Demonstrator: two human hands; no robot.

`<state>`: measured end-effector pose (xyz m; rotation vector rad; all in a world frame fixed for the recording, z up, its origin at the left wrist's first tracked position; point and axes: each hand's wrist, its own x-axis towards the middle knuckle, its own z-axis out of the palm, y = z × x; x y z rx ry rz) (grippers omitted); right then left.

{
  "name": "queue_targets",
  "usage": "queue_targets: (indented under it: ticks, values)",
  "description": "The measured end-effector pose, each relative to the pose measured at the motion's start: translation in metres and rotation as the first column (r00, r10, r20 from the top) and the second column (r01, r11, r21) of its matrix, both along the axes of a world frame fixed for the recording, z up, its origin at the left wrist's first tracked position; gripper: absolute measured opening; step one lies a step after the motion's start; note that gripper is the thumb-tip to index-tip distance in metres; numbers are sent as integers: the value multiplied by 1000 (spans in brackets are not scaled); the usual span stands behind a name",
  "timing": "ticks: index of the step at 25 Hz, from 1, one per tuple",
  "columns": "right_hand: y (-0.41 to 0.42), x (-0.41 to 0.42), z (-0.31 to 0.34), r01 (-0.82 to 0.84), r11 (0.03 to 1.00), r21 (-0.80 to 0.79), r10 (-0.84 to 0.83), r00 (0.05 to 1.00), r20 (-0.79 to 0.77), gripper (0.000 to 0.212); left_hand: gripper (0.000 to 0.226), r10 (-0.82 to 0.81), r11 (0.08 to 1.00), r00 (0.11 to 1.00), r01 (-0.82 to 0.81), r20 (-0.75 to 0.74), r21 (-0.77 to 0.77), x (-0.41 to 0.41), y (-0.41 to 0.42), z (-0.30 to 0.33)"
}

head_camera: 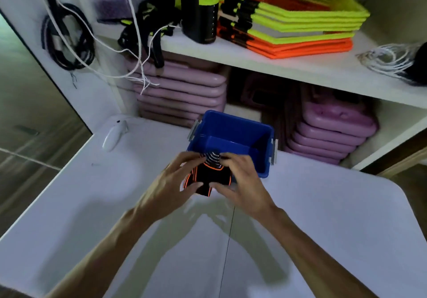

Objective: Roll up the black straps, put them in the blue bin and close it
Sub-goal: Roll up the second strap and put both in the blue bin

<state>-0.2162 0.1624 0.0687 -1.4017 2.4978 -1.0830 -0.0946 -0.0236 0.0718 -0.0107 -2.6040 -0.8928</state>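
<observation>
Both hands on rolled black strap at near rim of blue bin.

Left hand (178, 177) and right hand (238, 177) grip the black strap (208, 177), orange-edged with grey stripes, from either side, at the front wall of the open blue bin (233, 131). Bin stands on the white desk (323, 217); a white object (113, 136) lies well apart, far left.

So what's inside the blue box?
The blue box looks empty where its floor shows. Both hands, left hand and right hand, hold a black strap, hiding its near corner.
</observation>
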Motion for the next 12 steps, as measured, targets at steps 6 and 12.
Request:
queue_targets:
  ticks: [6,12]
  values:
    - [-60,-85,-9,206,969,139,-215,975,54,49,51,137,991,988,-137,69,-12,-96,-73,-14]
    - [-111,-139,-69,277,877,393,-326,943,64,51,51,44,998,978,-52,204,30,-121,-100,-63]
